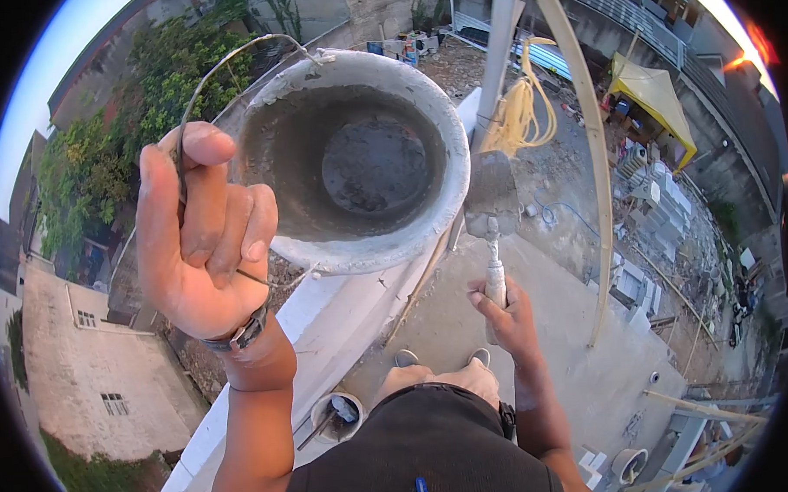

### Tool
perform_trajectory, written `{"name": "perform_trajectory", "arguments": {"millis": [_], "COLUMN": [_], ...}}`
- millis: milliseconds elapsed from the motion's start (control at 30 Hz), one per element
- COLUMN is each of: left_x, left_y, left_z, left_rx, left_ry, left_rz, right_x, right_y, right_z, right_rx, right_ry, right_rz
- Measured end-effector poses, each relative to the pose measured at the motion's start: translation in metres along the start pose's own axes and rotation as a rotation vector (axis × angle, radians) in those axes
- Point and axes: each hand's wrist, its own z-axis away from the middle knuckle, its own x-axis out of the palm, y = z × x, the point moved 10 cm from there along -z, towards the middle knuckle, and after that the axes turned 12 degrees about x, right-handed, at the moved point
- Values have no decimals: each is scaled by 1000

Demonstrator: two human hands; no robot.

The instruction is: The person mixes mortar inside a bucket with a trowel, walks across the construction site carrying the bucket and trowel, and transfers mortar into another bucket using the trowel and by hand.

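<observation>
My left hand (207, 235) is raised at the left with its fingers curled round the thin wire handle (199, 86) of a bucket. The bucket (454, 140) tips toward me, its pale rim crusted with mortar and grey residue on its inner wall and bottom. In my right hand (511, 320) is the light handle of a trowel (493, 195), whose grey, mortar-stained blade points away from me, just right of the bucket rim. Blade and rim look close; whether they touch I cannot tell.
A white ledge (327, 322) runs diagonally under the bucket. A small bucket (337, 417) stands near my left side. Beyond the trowel rise a grey pole (497, 56) and a long curved strip (592, 152), with yellow cord (521, 111) tied there. Rubble and blocks (661, 202) lie below right.
</observation>
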Motion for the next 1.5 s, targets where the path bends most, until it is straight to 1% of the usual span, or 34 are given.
{"name": "perform_trajectory", "arguments": {"millis": [67, 100, 133, 200, 233, 267, 333, 400, 433, 467, 533, 567, 600, 633, 667, 733, 767, 833, 867, 900, 933, 967, 1000, 1033, 1067, 1100, 1167, 1200, 1267, 1300, 1367, 1400, 1467, 1500], "left_x": [30, 42, 62, 96, 105, 119, 163, 198, 223, 249, 267, 272, 275, 275, 291, 294, 300, 301, 306, 322, 350, 376, 408, 443, 474, 495, 533, 550, 565, 575, 580, 579, 566, 561], "left_y": [-6, -18, -22, -60, -66, -79, -120, -163, -183, -199, -242, -258, -279, -301, -319, -372, -395, -448, -470, -483, -483, -476, -458, -430, -403, -395, -343, -324, -276, -256, -217, -200, -163, -146], "left_z": [11, 10, 24, 44, 53, 62, 99, 139, 164, 186, 221, 229, 234, 242, 257, 294, 311, 366, 393, 416, 439, 457, 474, 487, 500, 521, 577, 592, 629, 637, 658, 668, 697, 709], "left_rx": [2, -57, -56, -219, -221, -257, -399, -546, -627, -685, -786, -843, -876, -896, -925, -987, -1004, -1122, -1127, -851, -532, -513, -497, -372, -251, -234, -68, -53, -303, -288, -179, -162, -225, -350], "left_ry": [-14, -59, -63, -107, -5, -29, -224, -210, -190, -260, -225, -304, -292, -273, -340, -481, -541, -936, -1011, -1314, -1572, -1728, -1772, -1781, -1775, -1799, -1948, -1958, -2101, -2106, -2236, -2246, -2292, -2289], "left_rz": [101, 210, 209, 299, 269, 315, 266, 258, 238, 323, 226, 303, 269, 224, 272, 79, 112, -144, -102, -146, -168, -227, -164, -53, 50, 98, 547, 594, 833, 860, 879, 895, 982, 999], "right_x": [-16, -22, -33, -60, -67, -78, -103, -140, -160, -173, -209, -209, -221, -229, -236, -237, -235, -220, -214, -208, -200, -190, -177, -163, -149, -134, -100, -84, -51, -36, 3, 18, 63, 80], "right_y": [-2, -8, -11, 4, 5, 15, 37, 62, 85, 108, 147, 163, 181, 198, 216, 253, 264, 275, 278, 280, 281, 279, 276, 274, 274, 276, 281, 276, 267, 259, 257, 257, 261, 261], "right_z": [14, 29, 33, 68, 71, 81, 107, 136, 149, 162, 202, 213, 239, 261, 282, 332, 361, 406, 428, 453, 476, 493, 510, 523, 537, 548, 570, 576, 587, 592, 595, 596, 601, 605], "right_rx": [-21, -6, -18, -34, -78, -76, -63, -5, 74, 146, 213, 278, 265, 284, 309, 328, 411, 595, 608, 716, 833, 858, 936, 1017, 1039, 1059, 1091, 1105, 958, 958, 629, 620, 496, 484], "right_ry": [52, 105, 72, 175, 117, 180, 251, 487, 486, 491, 672, 722, 829, 901, 957, 1155, 1271, 1447, 1517, 1589, 1654, 1718, 1787, 1848, 1890, 1935, 2087, 2126, 2261, 2288, 2429, 2448, 2581, 2592], "right_rz": [-97, -273, -425, -544, -624, -637, -647, -643, -681, -725, -809, -861, -907, -827, -743, -795, -729, -668, -709, -653, -595, -628, -625, -618, -638, -654, -664, -679, -834, -837, -1130, -1140, -1326, -1366]}}
